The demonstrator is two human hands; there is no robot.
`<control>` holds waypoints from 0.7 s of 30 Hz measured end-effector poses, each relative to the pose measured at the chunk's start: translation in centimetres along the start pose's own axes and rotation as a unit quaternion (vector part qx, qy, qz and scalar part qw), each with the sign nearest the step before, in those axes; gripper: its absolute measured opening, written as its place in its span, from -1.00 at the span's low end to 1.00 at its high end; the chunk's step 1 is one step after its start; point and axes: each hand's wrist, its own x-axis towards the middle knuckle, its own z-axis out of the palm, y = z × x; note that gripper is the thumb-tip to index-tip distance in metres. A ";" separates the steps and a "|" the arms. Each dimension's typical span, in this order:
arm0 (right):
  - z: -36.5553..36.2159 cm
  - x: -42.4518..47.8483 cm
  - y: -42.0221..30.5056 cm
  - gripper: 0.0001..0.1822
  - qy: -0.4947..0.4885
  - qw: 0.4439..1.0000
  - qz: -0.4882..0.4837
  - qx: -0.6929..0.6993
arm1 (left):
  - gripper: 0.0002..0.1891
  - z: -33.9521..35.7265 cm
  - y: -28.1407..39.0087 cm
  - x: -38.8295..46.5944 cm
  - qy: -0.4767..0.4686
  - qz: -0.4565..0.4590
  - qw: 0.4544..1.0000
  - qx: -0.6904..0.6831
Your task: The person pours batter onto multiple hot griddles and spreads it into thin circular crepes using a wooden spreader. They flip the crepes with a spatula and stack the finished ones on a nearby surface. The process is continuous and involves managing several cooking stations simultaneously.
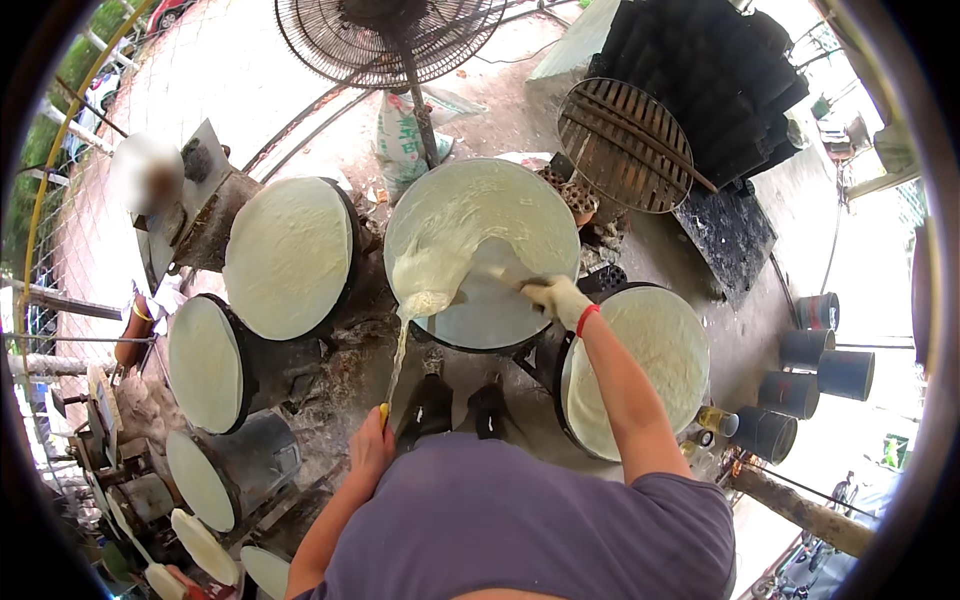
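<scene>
Straight ahead lies a round griddle (484,330) with pale batter (495,199) in a thick ring over its far and left parts. My left hand (369,450) grips the yellow-ended handle of a long ladle (397,360), whose batter-coated bowl rests at the griddle's near left edge. My right hand (559,298), in a whitish work glove with a red band at the wrist, holds a motion-blurred spreading tool (504,276) over the griddle. Where that tool meets the batter is too blurred to tell. Part of the griddle's surface shows uncovered towards me.
Batter-covered griddles stand to the left (289,259) and right (637,375). More rounds continue down the left side. A pedestal fan (390,37) and a sack (405,142) stand beyond. Stacked black cylinders (697,75), a slatted round rack (626,146) and dark cylinders (787,394) are rightward.
</scene>
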 end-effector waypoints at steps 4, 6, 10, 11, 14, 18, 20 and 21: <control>0.4 -0.4 0.8 -0.65 -0.036 0.996 -0.009 0.085 | -0.60 0.7 0.6 -0.7 0.000 0.002 1.000 -0.002; 2.0 -0.7 1.0 -0.61 -0.112 0.994 -0.011 0.007 | -0.59 0.8 0.8 -1.0 -0.001 0.004 1.000 -0.004; 0.5 -2.8 2.8 -0.60 -0.071 0.996 -0.045 0.041 | -0.60 1.0 -0.9 -1.6 0.021 0.037 0.999 -0.009; 1.1 -2.7 3.2 -0.61 -0.005 0.998 0.000 0.057 | -0.61 0.8 -1.5 -1.7 0.026 0.048 0.998 -0.012; 2.9 -2.9 7.2 -0.59 0.020 0.993 -0.018 0.114 | -0.61 -0.5 -2.1 -0.7 0.017 0.086 0.996 -0.017; 4.9 -5.7 8.6 -0.75 -0.085 0.986 -0.006 0.141 | -0.63 -2.4 -4.5 0.6 0.038 0.161 0.979 -0.116; 7.1 -7.9 10.5 -0.78 -0.043 0.968 0.024 0.245 | -0.65 -5.3 -4.7 0.4 0.024 0.128 0.971 -0.202; 9.0 -9.0 11.6 -0.76 -0.050 0.949 0.004 0.310 | -0.66 -6.5 -5.1 0.6 0.016 0.114 0.962 -0.246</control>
